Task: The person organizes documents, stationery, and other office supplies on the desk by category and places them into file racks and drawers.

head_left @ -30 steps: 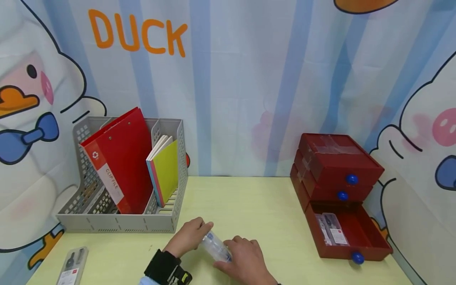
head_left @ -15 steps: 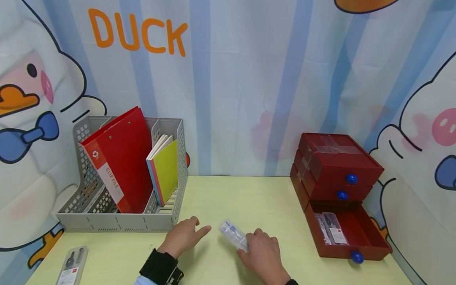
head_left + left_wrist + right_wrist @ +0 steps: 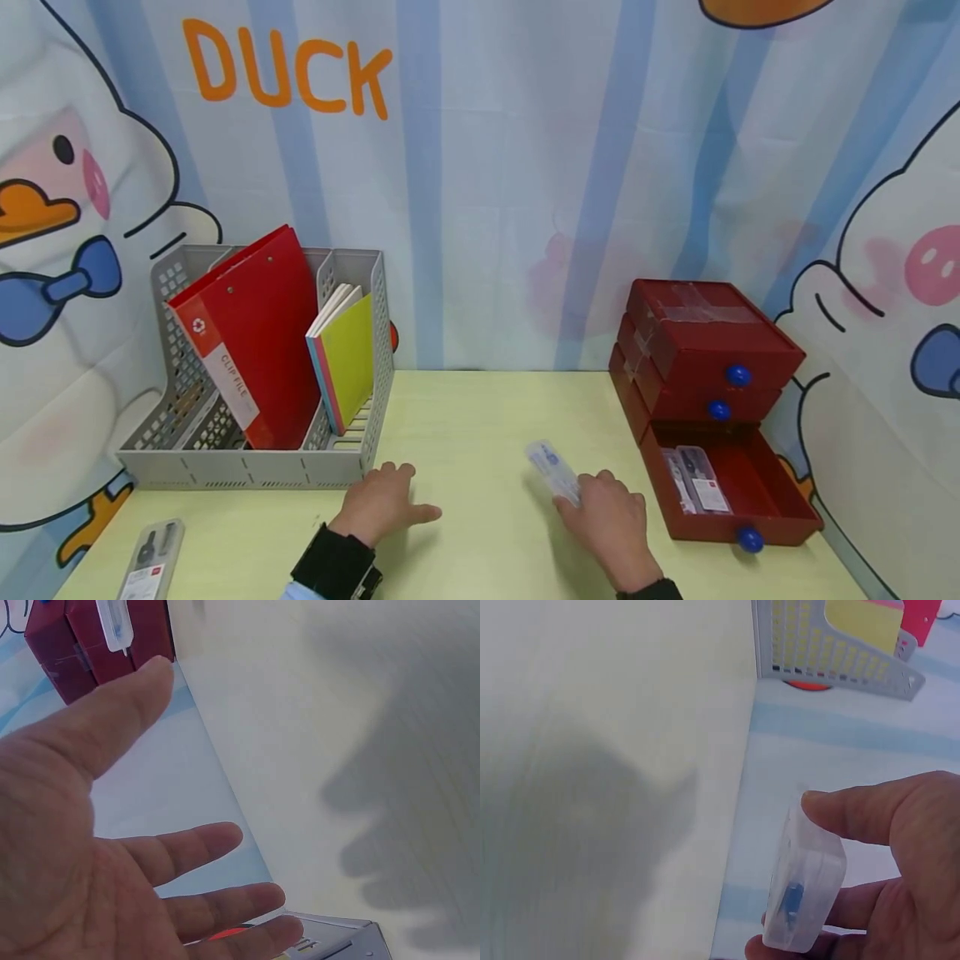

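Note:
My right hand [image 3: 611, 527] holds a small clear plastic case [image 3: 553, 471] above the table. In the right wrist view the case [image 3: 808, 874] sits between the thumb and the curled fingers, with something blue inside it. What the blue thing is cannot be made out. My left hand [image 3: 381, 507] hovers by the front right of the grey file rack with its fingers spread; its palm [image 3: 67, 847] holds nothing. To the right, the lowest drawer [image 3: 765, 483] of the dark red drawer unit [image 3: 720, 325] is pulled out. Clear cases [image 3: 701, 479] with labels lie in its left part.
The grey rack [image 3: 247, 471] at the left carries a red clip file [image 3: 258, 350] and several notebooks [image 3: 348, 358]. Another labelled clear case [image 3: 152, 558] lies at the table's [image 3: 480, 417] front left. A printed curtain [image 3: 495, 183] hangs behind.
Both hands were on the clear case; the left let go and stayed at the left. The right hand has carried the case rightward, towards the pulled-out drawer.

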Demonstrator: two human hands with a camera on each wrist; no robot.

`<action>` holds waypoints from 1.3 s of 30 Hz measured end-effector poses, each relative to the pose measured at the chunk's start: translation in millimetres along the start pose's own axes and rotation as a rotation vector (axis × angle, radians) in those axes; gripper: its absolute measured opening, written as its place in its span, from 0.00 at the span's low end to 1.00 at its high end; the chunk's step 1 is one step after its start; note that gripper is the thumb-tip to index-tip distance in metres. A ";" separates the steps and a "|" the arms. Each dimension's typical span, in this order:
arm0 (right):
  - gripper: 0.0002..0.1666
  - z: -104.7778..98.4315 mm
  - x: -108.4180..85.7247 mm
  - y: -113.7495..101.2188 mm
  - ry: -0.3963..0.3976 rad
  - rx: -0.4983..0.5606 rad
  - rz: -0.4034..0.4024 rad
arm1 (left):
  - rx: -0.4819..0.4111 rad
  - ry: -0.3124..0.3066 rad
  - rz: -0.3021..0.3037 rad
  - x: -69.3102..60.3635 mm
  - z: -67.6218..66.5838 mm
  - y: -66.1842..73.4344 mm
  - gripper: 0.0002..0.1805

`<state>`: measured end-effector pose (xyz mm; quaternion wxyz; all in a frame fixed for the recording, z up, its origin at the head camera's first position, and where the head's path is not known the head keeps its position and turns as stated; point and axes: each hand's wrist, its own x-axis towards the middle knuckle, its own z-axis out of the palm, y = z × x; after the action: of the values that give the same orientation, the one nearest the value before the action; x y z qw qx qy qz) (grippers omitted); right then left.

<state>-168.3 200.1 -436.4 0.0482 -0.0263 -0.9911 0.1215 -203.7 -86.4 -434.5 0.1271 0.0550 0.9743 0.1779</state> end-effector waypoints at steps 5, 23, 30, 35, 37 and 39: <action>0.30 -12.3 7.4 18.7 -0.084 -0.009 0.104 | 0.023 0.006 -0.002 -1.4 -0.5 -1.1 0.41; 0.43 -49.3 9.9 99.3 -0.164 0.013 0.409 | 0.016 0.013 -0.013 -1.3 0.1 -7.8 0.42; 0.38 -61.6 9.1 126.0 -0.124 -0.038 0.515 | 0.006 0.021 -0.012 -3.4 -0.8 -9.2 0.41; 0.37 -66.1 16.5 143.2 -0.136 -0.089 0.531 | 0.008 0.023 -0.004 -4.3 -1.4 -10.0 0.41; 0.36 -65.9 20.1 149.6 -0.141 -0.098 0.532 | 0.012 0.020 -0.004 -4.3 -1.4 -9.9 0.41; 0.36 -65.3 23.8 156.1 -0.142 -0.105 0.533 | 0.010 0.018 -0.009 -4.3 -1.4 -10.2 0.41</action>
<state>-179.1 368.4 -409.2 -0.0565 -0.2799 -0.9550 0.0800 -200.6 -97.0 -435.9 0.1190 0.0498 0.9764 0.1730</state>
